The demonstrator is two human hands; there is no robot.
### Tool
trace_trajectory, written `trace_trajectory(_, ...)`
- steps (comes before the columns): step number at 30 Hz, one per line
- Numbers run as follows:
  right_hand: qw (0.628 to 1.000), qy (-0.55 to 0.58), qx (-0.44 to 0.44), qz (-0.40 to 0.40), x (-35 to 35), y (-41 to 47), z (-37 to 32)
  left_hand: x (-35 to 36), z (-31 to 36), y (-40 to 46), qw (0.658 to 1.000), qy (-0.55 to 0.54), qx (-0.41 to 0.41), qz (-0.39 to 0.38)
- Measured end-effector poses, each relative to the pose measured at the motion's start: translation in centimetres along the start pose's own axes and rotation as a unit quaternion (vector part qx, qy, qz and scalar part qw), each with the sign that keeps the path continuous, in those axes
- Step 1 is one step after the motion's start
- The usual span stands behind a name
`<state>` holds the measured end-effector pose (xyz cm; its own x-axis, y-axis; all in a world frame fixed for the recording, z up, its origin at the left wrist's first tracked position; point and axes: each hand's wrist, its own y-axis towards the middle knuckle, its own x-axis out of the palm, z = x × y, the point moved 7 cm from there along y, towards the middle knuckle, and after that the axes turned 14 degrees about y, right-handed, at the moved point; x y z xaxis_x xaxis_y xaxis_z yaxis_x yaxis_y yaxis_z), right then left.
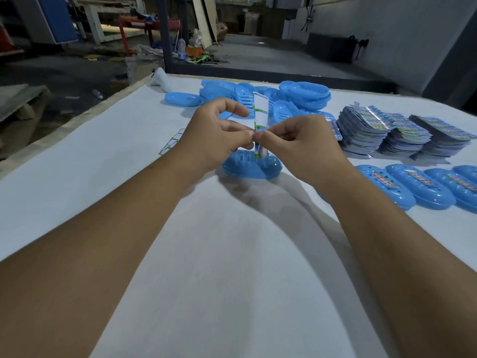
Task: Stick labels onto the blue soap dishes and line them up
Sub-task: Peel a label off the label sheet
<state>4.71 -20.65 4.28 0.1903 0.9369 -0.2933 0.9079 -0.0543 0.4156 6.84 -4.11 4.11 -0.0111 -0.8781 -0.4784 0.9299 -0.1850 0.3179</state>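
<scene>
— Above the middle of the white table (232, 254), what am I holding?

— A label strip (260, 112), upright, my left hand (216, 135) and right hand (296, 148) pinching its lower part, probably peeling backing.

— The dish?

— One blue soap dish (251, 166) sits underneath, ready. Labelled dishes (423, 187) line the right edge; the unlabelled pile (271, 96) and label stacks (402, 133) wait at the far edge.

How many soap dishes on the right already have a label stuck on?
4 show: first labelled dish, second labelled dish, third labelled dish, and fourth labelled dish, cut by the picture's edge. They lie side by side in a row; more may lie beyond it.
</scene>
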Motion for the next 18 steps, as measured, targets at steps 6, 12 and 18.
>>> trace_trajectory(6, 1.000, 0.003, 0.014, 0.020, -0.54, 0.10, 0.08, 0.01, 0.06, 0.04, 1.000, 0.006, -0.003, 0.008)
trace_trajectory(12, 1.000, -0.008, 0.012, 0.016, -0.31, -0.05, -0.20, 0.21, 0.09, -0.06, 1.000, 0.019, -0.009, 0.005)
trace_trajectory(18, 0.999, 0.015, 0.038, 0.034, -0.62, -0.06, 0.21, 0.01, -0.38, -0.02, 0.999, 0.014, -0.034, 0.022)
